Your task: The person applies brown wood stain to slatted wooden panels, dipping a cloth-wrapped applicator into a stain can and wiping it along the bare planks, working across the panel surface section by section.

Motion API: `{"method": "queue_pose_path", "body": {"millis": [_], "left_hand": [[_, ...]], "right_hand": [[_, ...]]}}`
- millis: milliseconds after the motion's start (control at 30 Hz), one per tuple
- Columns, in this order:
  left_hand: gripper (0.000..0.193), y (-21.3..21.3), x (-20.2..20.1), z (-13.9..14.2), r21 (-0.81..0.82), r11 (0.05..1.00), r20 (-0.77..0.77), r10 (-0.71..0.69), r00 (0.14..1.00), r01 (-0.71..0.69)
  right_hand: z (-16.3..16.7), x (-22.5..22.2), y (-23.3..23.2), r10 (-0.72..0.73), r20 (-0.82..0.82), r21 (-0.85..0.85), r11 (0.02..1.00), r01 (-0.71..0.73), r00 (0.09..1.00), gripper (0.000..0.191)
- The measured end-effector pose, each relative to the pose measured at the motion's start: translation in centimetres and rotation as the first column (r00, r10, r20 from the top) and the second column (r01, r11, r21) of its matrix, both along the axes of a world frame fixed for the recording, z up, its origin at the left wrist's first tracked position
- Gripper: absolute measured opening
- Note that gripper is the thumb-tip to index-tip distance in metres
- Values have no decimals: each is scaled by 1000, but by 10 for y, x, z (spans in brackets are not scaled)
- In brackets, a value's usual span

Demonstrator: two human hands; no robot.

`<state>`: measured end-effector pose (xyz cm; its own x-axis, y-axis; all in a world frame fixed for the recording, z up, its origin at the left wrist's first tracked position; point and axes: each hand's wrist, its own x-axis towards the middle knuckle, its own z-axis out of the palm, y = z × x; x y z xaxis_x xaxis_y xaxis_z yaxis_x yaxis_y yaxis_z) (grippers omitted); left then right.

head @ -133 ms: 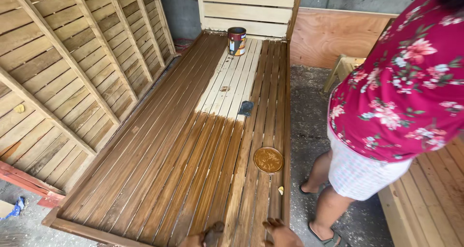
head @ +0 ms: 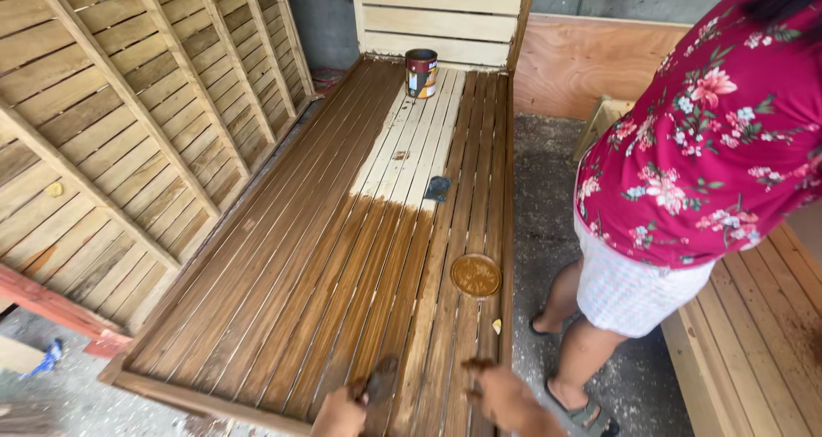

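Observation:
A long slatted wooden panel (head: pixel 282 266) lies flat before me, most of it stained dark brown, with a bare pale patch (head: pixel 411 146) toward its far end. My left hand (head: pixel 341 413) at the bottom edge grips a dark stain-soaked pad or brush (head: pixel 379 379) pressed on the near slats. My right hand (head: pixel 505 396), stained brown, rests on the slats beside it; whether it holds anything is unclear. A round tin lid (head: pixel 475 275) holding brown stain sits on the right slats. The stain can (head: pixel 420 72) stands at the panel's far end.
Another person in a red floral top (head: pixel 711 137) and white shorts stands on the concrete at the panel's right. A dark rag (head: pixel 437 188) lies on the bare patch. Unstained slatted panels (head: pixel 111 120) lean at left. A pale headboard (head: pixel 437 17) stands behind the can, with wooden boards (head: pixel 753 343) at right.
Nothing has visibly changed beyond a slight shift of my hands at the bottom edge.

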<state>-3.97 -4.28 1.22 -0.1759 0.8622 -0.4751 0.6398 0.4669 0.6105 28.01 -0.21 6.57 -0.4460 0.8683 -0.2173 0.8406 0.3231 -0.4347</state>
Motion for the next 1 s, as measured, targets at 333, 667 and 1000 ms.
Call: {"method": "queue_pose_path", "body": {"millis": [333, 667, 1000], "left_hand": [[39, -41, -15, 97, -99, 929, 625, 337, 704, -356], [33, 71, 28, 58, -234, 949, 639, 314, 702, -212], [32, 125, 84, 19, -294, 937, 670, 344, 658, -191]], "right_hand": [[98, -44, -45, -159, 55, -119, 979, 165, 986, 62], [85, -32, 41, -315, 4, -200, 930, 309, 949, 54], [11, 37, 77, -376, -139, -108, 925, 364, 916, 48]]}}
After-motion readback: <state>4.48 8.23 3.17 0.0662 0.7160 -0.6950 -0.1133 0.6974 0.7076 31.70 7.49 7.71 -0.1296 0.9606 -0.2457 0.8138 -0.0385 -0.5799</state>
